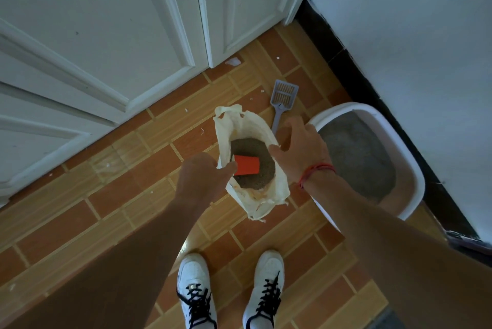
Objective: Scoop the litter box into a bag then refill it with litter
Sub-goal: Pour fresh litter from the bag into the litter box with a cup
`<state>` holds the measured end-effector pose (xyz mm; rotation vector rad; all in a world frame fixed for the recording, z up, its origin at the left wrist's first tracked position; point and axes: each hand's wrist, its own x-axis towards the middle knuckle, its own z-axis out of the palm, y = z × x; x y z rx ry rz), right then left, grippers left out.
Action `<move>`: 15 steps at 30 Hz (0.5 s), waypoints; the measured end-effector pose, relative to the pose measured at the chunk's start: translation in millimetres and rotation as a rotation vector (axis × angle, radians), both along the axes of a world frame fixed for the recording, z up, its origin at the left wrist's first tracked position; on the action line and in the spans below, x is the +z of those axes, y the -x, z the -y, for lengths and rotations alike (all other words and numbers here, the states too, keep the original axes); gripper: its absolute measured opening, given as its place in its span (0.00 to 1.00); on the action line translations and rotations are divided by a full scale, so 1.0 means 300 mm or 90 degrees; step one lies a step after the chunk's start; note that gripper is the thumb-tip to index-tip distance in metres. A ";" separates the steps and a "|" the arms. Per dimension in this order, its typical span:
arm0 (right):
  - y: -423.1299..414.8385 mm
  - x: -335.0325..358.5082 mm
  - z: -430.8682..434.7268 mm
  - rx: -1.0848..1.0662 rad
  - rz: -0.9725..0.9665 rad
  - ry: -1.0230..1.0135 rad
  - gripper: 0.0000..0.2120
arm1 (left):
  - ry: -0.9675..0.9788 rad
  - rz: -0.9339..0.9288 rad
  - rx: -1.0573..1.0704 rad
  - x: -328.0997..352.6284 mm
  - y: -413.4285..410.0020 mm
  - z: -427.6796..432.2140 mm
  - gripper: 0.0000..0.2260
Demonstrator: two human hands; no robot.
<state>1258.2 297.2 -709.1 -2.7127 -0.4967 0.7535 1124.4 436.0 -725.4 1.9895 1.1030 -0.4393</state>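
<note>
The litter box sits just to the right of the right hand, pushed against the wall, probably so that what comes out of the sack has only a short way to travel. Its near corner is hidden under the right forearm, and how deep its grey bed lies cannot be judged. Between the two hands stands the pale sack, its mouth spread wide, seemingly to keep it upright and open. The left hand has fingers curled tight over the sack's left rim. The right hand lies at the opposite rim, thumb against the cloth, but its fingers are behind its back, so whether it clamps the rim I cannot tell. Beyond the right hand the scoop lies on the floor, untouched, its handle end covered. Just inside the left grip an orange cup lies on the grey litter, likely the refill measure.
</note>
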 end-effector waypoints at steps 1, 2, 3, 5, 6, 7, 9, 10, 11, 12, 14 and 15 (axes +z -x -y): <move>-0.011 -0.016 0.011 0.001 -0.028 0.045 0.19 | -0.002 -0.007 -0.006 -0.001 -0.003 0.000 0.20; -0.017 -0.028 0.020 0.004 -0.050 0.083 0.17 | -0.003 -0.013 -0.013 -0.006 -0.005 -0.001 0.19; -0.023 -0.040 0.027 0.012 -0.062 0.114 0.16 | 0.000 -0.021 -0.019 -0.009 -0.004 -0.003 0.18; -0.033 -0.054 0.038 0.032 -0.071 0.165 0.14 | 0.009 -0.037 -0.021 -0.020 0.006 -0.010 0.14; -0.039 -0.057 0.039 0.039 -0.077 0.189 0.14 | 0.007 -0.044 -0.022 -0.024 0.013 -0.015 0.12; -0.046 -0.062 0.043 0.044 -0.079 0.207 0.14 | 0.003 -0.049 -0.024 -0.023 0.024 -0.020 0.13; -0.060 -0.070 0.051 0.050 -0.079 0.234 0.12 | -0.009 -0.055 -0.026 -0.015 0.042 -0.030 0.12; -0.064 -0.068 0.055 0.053 -0.076 0.243 0.11 | -0.012 -0.057 -0.026 -0.012 0.051 -0.036 0.10; -0.070 -0.070 0.059 0.059 -0.073 0.248 0.11 | -0.013 -0.054 -0.034 -0.006 0.058 -0.042 0.08; -0.072 -0.066 0.061 0.054 -0.074 0.248 0.10 | -0.014 -0.056 -0.044 0.002 0.064 -0.045 0.07; -0.071 -0.063 0.059 0.034 -0.072 0.243 0.11 | -0.017 -0.060 -0.057 0.006 0.077 -0.044 0.08; -0.069 -0.062 0.058 0.031 -0.067 0.236 0.10 | -0.019 -0.054 -0.046 0.006 0.084 -0.045 0.08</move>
